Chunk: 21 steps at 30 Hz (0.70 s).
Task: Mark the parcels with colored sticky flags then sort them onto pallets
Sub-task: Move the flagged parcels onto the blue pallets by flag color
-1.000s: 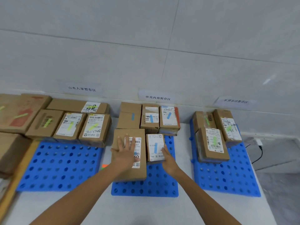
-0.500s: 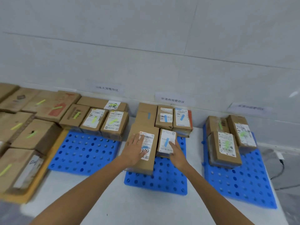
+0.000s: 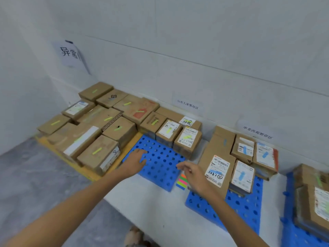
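Note:
My left hand (image 3: 135,162) hovers over the bare part of the left blue pallet (image 3: 160,168), fingers loosely spread, holding nothing. My right hand (image 3: 193,175) hangs relaxed and empty between that pallet and the middle blue pallet (image 3: 243,207). A pad of colored sticky flags (image 3: 182,182) lies on the white surface just below my right hand. The long parcel with a blue flag (image 3: 216,170) and the small blue-flagged parcel (image 3: 242,176) lie side by side on the middle pallet. Yellow-green flagged parcels (image 3: 187,139) sit at the back of the left pallet.
Several brown boxes with yellow-green flags (image 3: 92,132) crowd a yellow pallet (image 3: 85,171) on the left. More parcels (image 3: 313,198) sit on a third blue pallet (image 3: 292,236) at the right edge. Paper signs (image 3: 187,104) hang on the white wall. Grey floor lies at lower left.
Both hands have lifted off the two blue-flagged parcels and moved left, toward the left pallet. The view has swung left, bringing the yellow pallet's boxes into sight.

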{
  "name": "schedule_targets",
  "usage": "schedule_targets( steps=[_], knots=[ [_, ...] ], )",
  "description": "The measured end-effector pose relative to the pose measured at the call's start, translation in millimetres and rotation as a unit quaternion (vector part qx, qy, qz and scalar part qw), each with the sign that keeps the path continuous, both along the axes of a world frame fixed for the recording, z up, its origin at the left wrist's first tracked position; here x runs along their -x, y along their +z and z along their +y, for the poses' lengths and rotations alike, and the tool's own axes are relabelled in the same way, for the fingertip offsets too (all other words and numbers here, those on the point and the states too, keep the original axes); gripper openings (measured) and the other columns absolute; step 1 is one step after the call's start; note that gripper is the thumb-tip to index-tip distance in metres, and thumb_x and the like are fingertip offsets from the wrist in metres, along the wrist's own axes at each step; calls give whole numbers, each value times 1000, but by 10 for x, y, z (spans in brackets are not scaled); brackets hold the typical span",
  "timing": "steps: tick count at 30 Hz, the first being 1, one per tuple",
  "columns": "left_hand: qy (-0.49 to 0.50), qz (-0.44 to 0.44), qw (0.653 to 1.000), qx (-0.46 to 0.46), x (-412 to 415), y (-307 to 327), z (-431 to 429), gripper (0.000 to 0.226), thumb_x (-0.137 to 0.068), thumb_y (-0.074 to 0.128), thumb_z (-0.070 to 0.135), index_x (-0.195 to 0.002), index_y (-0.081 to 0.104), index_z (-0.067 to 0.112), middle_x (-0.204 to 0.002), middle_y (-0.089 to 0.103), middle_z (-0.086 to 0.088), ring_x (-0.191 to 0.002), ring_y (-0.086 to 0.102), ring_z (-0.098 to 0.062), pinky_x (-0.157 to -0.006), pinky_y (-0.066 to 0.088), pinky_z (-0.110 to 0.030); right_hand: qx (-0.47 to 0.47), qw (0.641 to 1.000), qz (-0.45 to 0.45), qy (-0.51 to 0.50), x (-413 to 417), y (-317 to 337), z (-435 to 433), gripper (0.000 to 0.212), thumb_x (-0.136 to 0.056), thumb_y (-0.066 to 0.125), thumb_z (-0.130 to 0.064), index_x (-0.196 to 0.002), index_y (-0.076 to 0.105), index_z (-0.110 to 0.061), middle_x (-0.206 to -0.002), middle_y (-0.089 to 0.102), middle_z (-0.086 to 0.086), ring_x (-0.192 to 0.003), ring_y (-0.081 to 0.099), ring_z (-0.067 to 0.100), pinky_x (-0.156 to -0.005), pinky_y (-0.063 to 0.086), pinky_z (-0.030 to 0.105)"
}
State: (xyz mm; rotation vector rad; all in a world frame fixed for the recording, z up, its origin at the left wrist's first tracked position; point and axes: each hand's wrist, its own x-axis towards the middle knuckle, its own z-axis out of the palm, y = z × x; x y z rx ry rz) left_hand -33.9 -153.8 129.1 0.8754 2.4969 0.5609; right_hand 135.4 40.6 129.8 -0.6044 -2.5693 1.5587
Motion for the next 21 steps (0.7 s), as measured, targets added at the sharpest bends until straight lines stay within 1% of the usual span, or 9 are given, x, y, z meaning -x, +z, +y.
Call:
schedule_targets(
  steps=[3, 6, 9, 11, 13, 14, 17, 19, 21],
  knots=[
    [43, -1, 999, 24, 456, -69, -482, 46, -97, 45, 26, -140, 36, 9, -143, 35, -9, -128, 39, -24, -101, 32, -29, -5, 1000, -7, 21, 340, -95, -316, 27, -97, 41, -3, -100, 66, -11, -94, 65, -3, -91, 61, 4, -86, 48, 13],
    [77, -14, 994, 73, 1004, -224, -948, 50, -96, 47, 26, -140, 34, 7, -141, 38, -13, -129, 36, -27, -101, 31, -32, 5, 999, -34, 39, 803, -264, -712, 25, -96, 42, -1, -99, 66, -6, -92, 64, -1, -86, 59, 3, -80, 46, 8],
    [79, -29, 989, 122, 1544, -429, -1395, 47, -95, 48, 22, -136, 35, 4, -137, 41, -15, -123, 42, -28, -96, 36, -30, 43, 997, -57, 41, 1375, -423, -1202, 25, -94, 42, 4, -100, 66, 0, -90, 61, 4, -85, 58, 14, -82, 44, 21],
    [82, -54, 984, 148, 1772, -575, -1629, 45, -95, 47, 28, -134, 35, 8, -136, 40, -16, -123, 40, -31, -98, 38, -34, 62, 990, -112, 56, 1715, -484, -1551, 28, -94, 41, 4, -111, 62, -2, -102, 60, 6, -94, 54, 15, -84, 40, 21],
    [76, -59, 984, 149, 1920, -735, -1774, 41, -96, 45, 36, -130, 38, 14, -132, 38, -14, -125, 35, -34, -101, 36, -39, 72, 982, -159, 72, 2033, -517, -1825, 35, -95, 37, 2, -125, 53, -8, -127, 53, 7, -112, 51, 16, -85, 38, 16],
    [64, -55, 985, 151, 1980, -785, -1814, 41, -95, 45, 38, -129, 38, 16, -131, 36, -13, -125, 34, -35, -102, 36, -40, 85, 979, -174, 66, 2180, -506, -1929, 39, -96, 36, 1, -131, 48, -12, -135, 48, 7, -116, 50, 16, -84, 38, 15],
    [34, -32, 987, 154, 2099, -839, -1832, 50, -87, 53, 35, -131, 32, 21, -129, 35, -11, -120, 36, -33, -97, 38, -38, 146, 963, -223, 34, 2483, -443, -2175, 49, -97, 36, -6, -142, 31, -24, -143, 38, 3, -110, 50, 16, -84, 41, 23],
    [23, -34, 989, 141, 2167, -849, -1799, 60, -83, 59, 35, -134, 29, 22, -126, 43, -10, -114, 42, -29, -93, 37, -35, 182, 953, -242, 27, 2599, -456, -2274, 54, -97, 38, -7, -145, 24, -29, -143, 37, 1, -122, 45, 20, -88, 42, 28],
    [30, -50, 992, 112, 2197, -838, -1761, 69, -79, 64, 40, -136, 29, 23, -123, 50, -7, -112, 46, -28, -93, 36, -34, 226, 946, -230, 7, 2660, -528, -2337, 57, -97, 42, -9, -143, 23, -35, -144, 37, -1, -121, 42, 16, -82, 43, 24]
  ],
)
